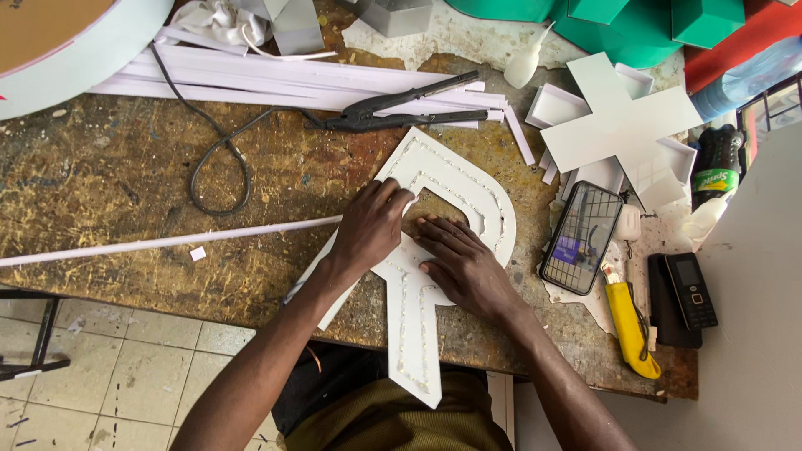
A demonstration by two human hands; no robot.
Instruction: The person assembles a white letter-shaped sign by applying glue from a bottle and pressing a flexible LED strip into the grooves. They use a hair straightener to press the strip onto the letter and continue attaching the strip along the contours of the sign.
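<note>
So both hands, left hand point(372, 227) and right hand point(462, 266), are pressing flat, fingers spread, on the white letter shape point(415, 334) beside the phone point(581, 238); it's looking light, stiff, easily dented, best gripping its long stem

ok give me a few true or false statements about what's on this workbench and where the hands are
1. Both hands rest on the white letter-shaped piece. True: the left hand and the right hand press flat on it.
2. The yellow utility knife is held in the right hand. False: it lies on the bench right of the hands, untouched.
3. A smartphone lies screen up, right of the letter piece. True.
4. The black pliers-like tool lies on the floor tiles. False: it lies on the wooden bench, above the letter piece, against the white strips.
5. A white cross-shaped piece sits at the upper right. True.
</note>
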